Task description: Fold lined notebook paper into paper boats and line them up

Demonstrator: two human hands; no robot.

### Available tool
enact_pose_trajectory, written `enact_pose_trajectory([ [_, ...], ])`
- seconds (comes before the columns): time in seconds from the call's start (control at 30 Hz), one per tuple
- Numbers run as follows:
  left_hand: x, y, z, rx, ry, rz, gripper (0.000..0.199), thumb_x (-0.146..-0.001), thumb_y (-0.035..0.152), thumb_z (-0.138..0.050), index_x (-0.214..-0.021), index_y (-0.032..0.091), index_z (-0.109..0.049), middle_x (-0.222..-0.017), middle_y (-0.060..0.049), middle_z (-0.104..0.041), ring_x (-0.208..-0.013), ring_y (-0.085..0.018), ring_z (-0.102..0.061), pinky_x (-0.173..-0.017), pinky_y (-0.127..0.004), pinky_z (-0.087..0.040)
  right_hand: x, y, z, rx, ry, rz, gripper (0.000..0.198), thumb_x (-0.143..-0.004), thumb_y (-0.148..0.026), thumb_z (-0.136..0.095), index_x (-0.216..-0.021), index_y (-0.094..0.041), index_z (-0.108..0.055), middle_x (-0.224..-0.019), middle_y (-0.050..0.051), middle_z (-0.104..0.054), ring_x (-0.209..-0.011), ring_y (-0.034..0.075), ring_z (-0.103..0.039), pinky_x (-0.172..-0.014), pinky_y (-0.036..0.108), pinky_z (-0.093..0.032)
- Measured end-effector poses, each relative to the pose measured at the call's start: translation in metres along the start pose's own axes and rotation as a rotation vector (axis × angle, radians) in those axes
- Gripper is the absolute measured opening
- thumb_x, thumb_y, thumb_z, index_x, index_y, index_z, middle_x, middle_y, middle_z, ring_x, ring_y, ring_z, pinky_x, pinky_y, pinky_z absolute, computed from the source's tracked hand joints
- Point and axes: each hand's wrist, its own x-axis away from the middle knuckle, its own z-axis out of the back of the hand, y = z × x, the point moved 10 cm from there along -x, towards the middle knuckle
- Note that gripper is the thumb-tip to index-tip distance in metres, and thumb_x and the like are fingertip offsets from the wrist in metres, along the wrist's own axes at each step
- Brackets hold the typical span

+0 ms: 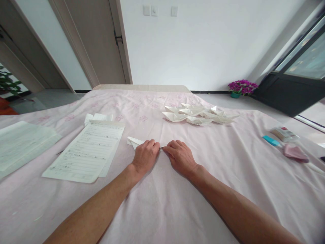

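A partly folded white sheet of paper (pixel 135 141) lies on the pink cloth in front of me, mostly covered by my hands. My left hand (pixel 146 154) is closed over it, with one folded end sticking out to the left. Close beside it, my right hand (pixel 179 156) pinches the paper's near edge, fingers curled. A thin strip of paper shows between the two hands. Beyond my right hand sits a cluster of folded paper boats (pixel 195 114). To the left lie written, lined sheets (pixel 83 152) in a stack.
More loose paper (pixel 22 145) lies at the far left. On the right are a blue item (pixel 271 140), a clear-wrapped packet (pixel 284 134) and a pink folded cloth or pouch (pixel 296 153). The pink cloth (pixel 162 206) has wrinkles. Purple flowers (pixel 243 87) stand on the floor behind.
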Motion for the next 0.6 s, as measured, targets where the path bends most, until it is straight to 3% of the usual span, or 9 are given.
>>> enact_pose_trajectory([
  [0.27, 0.003, 0.006, -0.001, -0.024, -0.011, -0.063, 0.013, -0.094, 0.018, -0.049, -0.09, 0.021, -0.061, -0.088, -0.004, -0.061, -0.085, -0.021, -0.058, -0.067, -0.032, -0.042, -0.002, -0.004, -0.004, 0.065, -0.022, 0.013, 0.025, -0.095, -0.015, -0.049, -0.105, -0.025, -0.07, -0.097, 0.006, -0.06, -0.089, 0.019, -0.048, -0.077, 0.032, -0.034],
  [0.6, 0.002, 0.011, -0.004, -0.028, -0.051, -0.107, 0.015, -0.093, 0.014, -0.049, -0.09, 0.02, -0.062, -0.089, -0.005, -0.061, -0.085, -0.022, -0.056, -0.066, -0.031, -0.042, 0.0, 0.0, -0.002, -0.063, 0.015, 0.015, 0.025, -0.091, -0.01, -0.051, -0.099, -0.022, -0.071, -0.095, 0.005, -0.062, -0.09, 0.018, -0.05, -0.082, 0.03, -0.037],
])
